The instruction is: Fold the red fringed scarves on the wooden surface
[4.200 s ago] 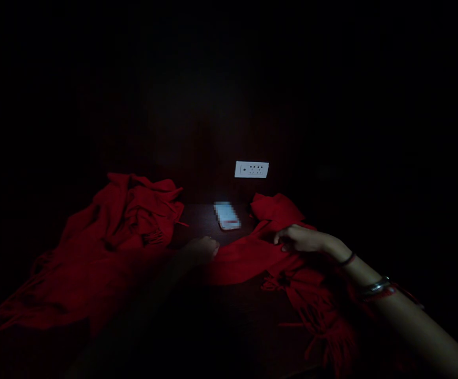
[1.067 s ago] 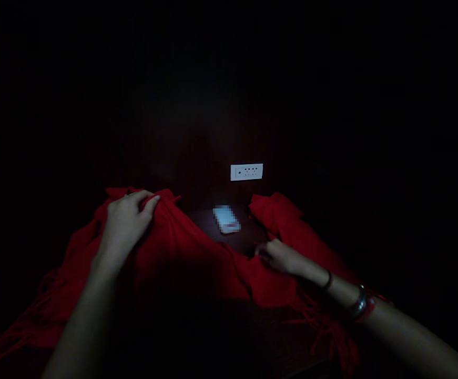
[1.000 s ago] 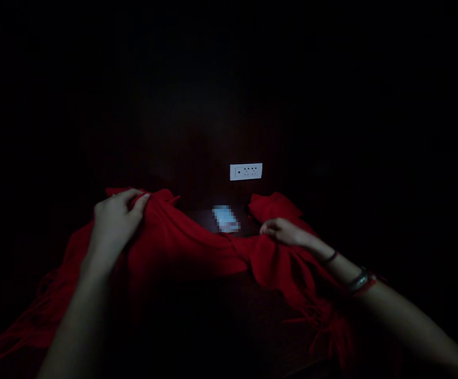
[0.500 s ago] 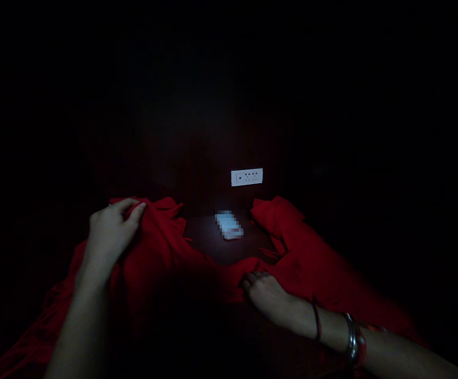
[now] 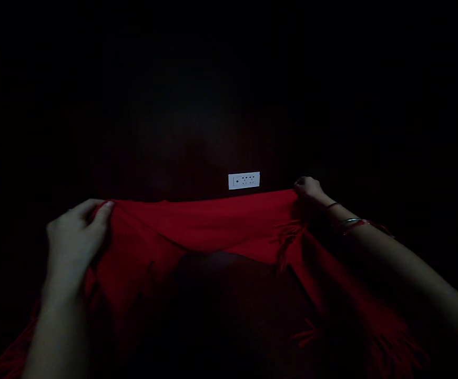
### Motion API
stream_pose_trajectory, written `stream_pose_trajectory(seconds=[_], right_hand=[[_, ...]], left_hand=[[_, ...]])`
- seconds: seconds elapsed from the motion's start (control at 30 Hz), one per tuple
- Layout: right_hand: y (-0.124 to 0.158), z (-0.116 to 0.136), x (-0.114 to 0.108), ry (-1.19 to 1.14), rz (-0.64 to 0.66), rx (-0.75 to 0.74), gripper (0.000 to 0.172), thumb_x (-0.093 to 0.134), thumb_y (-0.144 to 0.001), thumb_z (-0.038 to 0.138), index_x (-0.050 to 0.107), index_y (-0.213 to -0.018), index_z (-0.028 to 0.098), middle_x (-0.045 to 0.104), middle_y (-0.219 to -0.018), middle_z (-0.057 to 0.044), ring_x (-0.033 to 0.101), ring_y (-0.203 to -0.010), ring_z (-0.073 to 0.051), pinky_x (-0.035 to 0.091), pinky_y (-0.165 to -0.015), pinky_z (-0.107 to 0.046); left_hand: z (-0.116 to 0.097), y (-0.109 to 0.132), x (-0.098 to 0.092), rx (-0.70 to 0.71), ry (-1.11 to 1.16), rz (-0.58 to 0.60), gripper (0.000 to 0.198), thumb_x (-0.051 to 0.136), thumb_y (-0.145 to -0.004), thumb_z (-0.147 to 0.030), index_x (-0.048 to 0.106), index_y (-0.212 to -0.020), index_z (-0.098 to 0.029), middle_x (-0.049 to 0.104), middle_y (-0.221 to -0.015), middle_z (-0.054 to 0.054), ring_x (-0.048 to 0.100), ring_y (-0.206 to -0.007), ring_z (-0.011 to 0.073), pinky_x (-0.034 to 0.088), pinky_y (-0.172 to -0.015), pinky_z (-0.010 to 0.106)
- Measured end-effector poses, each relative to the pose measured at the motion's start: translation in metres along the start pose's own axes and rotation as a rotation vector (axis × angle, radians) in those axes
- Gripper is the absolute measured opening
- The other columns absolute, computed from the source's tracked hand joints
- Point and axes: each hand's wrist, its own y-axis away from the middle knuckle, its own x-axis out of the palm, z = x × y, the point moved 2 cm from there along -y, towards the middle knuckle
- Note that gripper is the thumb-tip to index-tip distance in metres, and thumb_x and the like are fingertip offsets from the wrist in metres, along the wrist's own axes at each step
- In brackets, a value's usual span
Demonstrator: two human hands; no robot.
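Observation:
A red fringed cloth (image 5: 213,221) is stretched between my two hands, its upper edge nearly straight. At the left, my left hand (image 5: 79,226) pinches the cloth's edge between thumb and fingers. My right hand (image 5: 308,187), with bracelets on the wrist, grips the other end of that edge at the right. Fringe hangs below the cloth near my right hand, and more red folds drop toward the bottom on both sides. The pale lit object on the surface is hidden from sight.
A white socket plate (image 5: 244,180) is on the dark wall just beyond the cloth. A dark surface (image 5: 248,284) shows faintly under the cloth. The surroundings are too dark to make out.
My right hand has moved up and to the right, pulling the cloth taut. My left hand has shifted a little left. The cloth now covers the view of the pale object.

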Motion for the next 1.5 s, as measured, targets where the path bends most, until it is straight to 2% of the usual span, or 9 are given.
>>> stream_pose_trajectory(seconds=[0.13,0.33,0.43,0.57,0.73,1.03,1.17,1.37,1.5], right_hand=[[0.027,0.009,0.035,0.202,0.005,-0.160,0.016,0.050,-0.072,0.003,0.059,-0.082,0.011,0.055,-0.099,-0.012,0.050,-0.092,-0.017,0.035,-0.083,-0.027],[0.160,0.019,0.129,0.533,0.563,-0.714,0.024,0.049,-0.083,0.030,0.057,-0.099,0.014,0.056,-0.099,-0.009,0.053,-0.086,-0.017,0.042,-0.078,-0.029],[0.193,0.016,0.153,0.673,0.486,-0.736,0.032,0.052,-0.080,0.036,0.055,-0.104,0.015,0.055,-0.103,-0.011,0.052,-0.092,-0.023,0.042,-0.081,-0.037],[0.184,0.011,0.171,0.776,0.337,-0.728,0.022,0.046,-0.082,0.021,0.055,-0.101,0.014,0.055,-0.104,-0.012,0.051,-0.094,-0.025,0.042,-0.080,-0.038],[0.149,0.011,0.153,0.611,0.253,-0.688,0.028,0.038,-0.079,0.007,0.057,-0.097,0.016,0.059,-0.096,-0.009,0.055,-0.086,-0.018,0.045,-0.076,-0.028],[0.083,0.026,0.053,0.614,0.035,-0.598,0.042,0.036,-0.071,0.000,0.055,-0.107,0.011,0.063,-0.098,-0.012,0.058,-0.087,-0.019,0.043,-0.075,-0.026],[0.073,0.047,0.035,0.436,-0.004,-0.633,0.025,0.036,-0.078,0.006,0.059,-0.085,0.012,0.063,-0.081,-0.008,0.057,-0.074,-0.015,0.042,-0.067,-0.023],[0.106,0.038,0.067,0.470,0.548,-0.641,0.022,0.041,-0.086,0.023,0.060,-0.085,0.011,0.062,-0.077,-0.006,0.054,-0.066,-0.011,0.042,-0.063,-0.022],[0.135,0.007,0.084,0.608,0.782,-0.691,0.027,0.054,-0.080,0.029,0.061,-0.099,0.011,0.060,-0.098,-0.011,0.056,-0.082,-0.016,0.044,-0.072,-0.026]], left_hand=[[-0.012,0.003,0.004,0.088,0.022,0.022,0.038,0.040,-0.077,-0.042,0.063,-0.096,-0.019,0.064,-0.086,0.005,0.058,-0.084,0.0216,0.043,-0.080,0.033],[-0.025,0.008,0.004,0.172,0.010,0.067,0.034,0.041,-0.077,-0.039,0.064,-0.092,-0.019,0.066,-0.084,0.004,0.057,-0.080,0.0198,0.043,-0.078,0.031],[-0.023,0.009,0.001,0.156,0.015,0.040,0.036,0.041,-0.078,-0.039,0.064,-0.095,-0.018,0.066,-0.087,0.005,0.058,-0.082,0.0197,0.043,-0.078,0.031],[-0.018,0.008,-0.005,0.147,0.044,0.008,0.034,0.043,-0.077,-0.040,0.064,-0.092,-0.018,0.066,-0.088,0.005,0.058,-0.082,0.0192,0.043,-0.080,0.031],[-0.008,0.002,-0.008,0.059,-0.010,0.010,0.038,0.042,-0.077,-0.042,0.064,-0.094,-0.016,0.065,-0.086,0.007,0.057,-0.082,0.0210,0.043,-0.081,0.035],[0.000,0.007,-0.016,0.004,-0.097,-0.110,0.045,0.033,-0.079,-0.046,0.062,-0.098,-0.016,0.063,-0.082,0.007,0.058,-0.084,0.0236,0.042,-0.084,0.038],[0.007,0.003,-0.008,0.014,-0.333,0.098,0.055,0.017,-0.083,-0.048,0.057,-0.104,-0.016,0.062,-0.084,0.013,0.058,-0.084,0.0304,0.045,-0.070,0.041],[-0.021,0.015,0.036,0.070,-0.489,0.634,0.039,0.030,-0.081,-0.028,0.055,-0.107,-0.014,0.057,-0.106,0.020,0.056,-0.093,0.0334,0.045,-0.069,0.040],[-0.061,0.055,0.068,0.423,-0.491,0.532,0.042,0.036,-0.078,-0.014,0.051,-0.117,-0.011,0.046,-0.122,0.024,0.046,-0.110,0.0354,0.038,-0.084,0.048]])
